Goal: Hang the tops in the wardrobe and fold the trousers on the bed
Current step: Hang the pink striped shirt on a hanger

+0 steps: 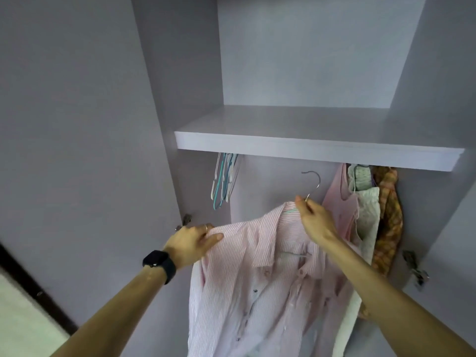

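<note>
A pink-and-white striped shirt point(247, 274) hangs on a hanger point(313, 185) that I hold up inside the open wardrobe point(319, 148), below its shelf. My right hand point(315, 219) grips the hanger at the base of its metal hook, by the collar. The hook is free in the air and touches nothing. My left hand point(193, 240), with a black watch on the wrist, pinches the shirt's left shoulder. The rail itself is hidden behind the shelf edge.
Several bare hangers point(224, 180) hang at the left under the shelf. At the right hang a pink top point(340, 202), a white patterned garment point(367, 210) and an orange checked one point(389, 222). The wardrobe doors stand open on both sides, hinges showing.
</note>
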Available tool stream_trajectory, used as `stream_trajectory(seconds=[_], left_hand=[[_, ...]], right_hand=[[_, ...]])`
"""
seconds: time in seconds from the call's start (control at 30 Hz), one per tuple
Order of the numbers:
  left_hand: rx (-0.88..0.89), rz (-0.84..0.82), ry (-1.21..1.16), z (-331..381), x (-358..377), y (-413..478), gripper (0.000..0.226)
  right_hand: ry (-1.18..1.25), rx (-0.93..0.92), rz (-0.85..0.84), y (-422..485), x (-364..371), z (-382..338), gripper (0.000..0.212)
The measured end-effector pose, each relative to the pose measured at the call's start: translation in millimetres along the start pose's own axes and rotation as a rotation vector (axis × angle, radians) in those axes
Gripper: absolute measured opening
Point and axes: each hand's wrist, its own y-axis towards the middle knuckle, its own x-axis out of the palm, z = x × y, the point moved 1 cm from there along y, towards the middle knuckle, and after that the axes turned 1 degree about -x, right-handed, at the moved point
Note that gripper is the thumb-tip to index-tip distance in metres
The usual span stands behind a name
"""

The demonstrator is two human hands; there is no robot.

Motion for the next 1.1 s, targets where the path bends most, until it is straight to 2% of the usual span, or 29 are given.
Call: stream_trajectory(seconds=[0.1, 0.17, 0.27, 0.47, 0.53, 0.6, 0.7, 0.77, 0.87, 0.93, 1.0, 1.1], left_hand=[[-0.029, 0.011, -0.074, -19, 9, -9, 0.023], [-0.062, 0.005, -0.034, -29, 11, -9, 0.012], [-0.095, 0.024, 0.045, -40, 12, -8, 0.024], [-0.224, -0.062, 0.164, -44, 16, -14, 0.018], [-0.144, -0.012, 0.067, -25, 13, -13, 0.039], [0.011, 0.097, -0.076, 8, 10, -6, 0.044], [0.173, 0.004, -0.108, 61, 14, 6, 0.046], [0.179, -0.030, -0.075, 78, 22, 12, 0.039], [0.182, 0.110, -0.153, 80, 24, 14, 0.030], [0.153, 0.152, -0.185, 73, 20, 16, 0.032], [0.107, 0.157, -0.224, 66, 18, 16, 0.030], [0.103, 0.109, -0.280, 72, 16, 16, 0.022]], right_hand=[[-0.011, -0.011, 0.030, 3, -5, 8, 0.049], [-0.009, -0.013, 0.030, 1, 1, 8, 0.049], [-0.051, -0.048, 0.035, -4, 10, 5, 0.049], [-0.072, -0.120, -0.011, -22, 26, 6, 0.044], [-0.070, -0.135, -0.033, -27, 30, 5, 0.042], [-0.083, -0.167, -0.055, -31, 33, 0, 0.042], [-0.082, -0.218, -0.117, -37, 38, -16, 0.044], [-0.057, -0.236, -0.130, -39, 37, -23, 0.044], [-0.012, -0.248, -0.180, -40, 19, -19, 0.040], [-0.104, -0.305, -0.222, -43, 2, -2, 0.028], [-0.222, -0.354, -0.237, -49, -9, 17, 0.023], [-0.208, -0.333, -0.167, -61, -3, 30, 0.021]])
